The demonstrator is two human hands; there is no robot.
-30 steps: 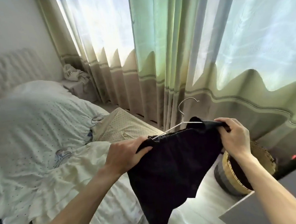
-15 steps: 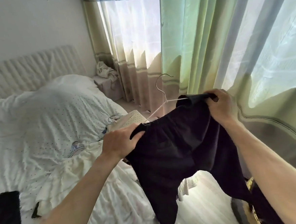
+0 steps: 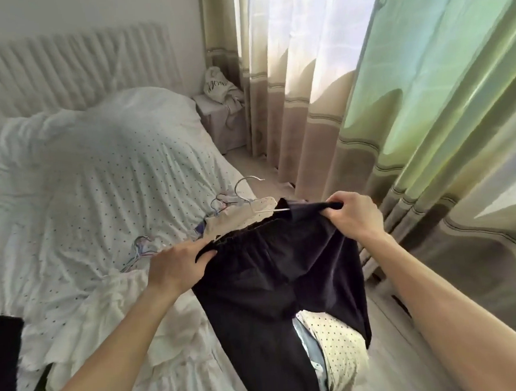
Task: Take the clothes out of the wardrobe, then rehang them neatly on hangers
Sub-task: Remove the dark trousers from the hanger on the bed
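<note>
Rumpled white dotted bedding (image 3: 121,186) fills the left of the frame, with green-and-beige curtains (image 3: 411,93) on the right. At centre hangs a limp dark navy cloth garment (image 3: 271,270) (gathered waistband uppermost), with a thin silver wire hanger (image 3: 238,185) at its top edge. The left hand (image 3: 179,262) and right hand (image 3: 356,216) each grip a waistband end.

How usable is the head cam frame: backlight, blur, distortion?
Head view: daylight blows out the sheer curtain; blur smears the headboard; wide-angle distortion bows the green curtain; the dark trousers show little texture, but the left hand and right hand gripping them read sharp.
</note>
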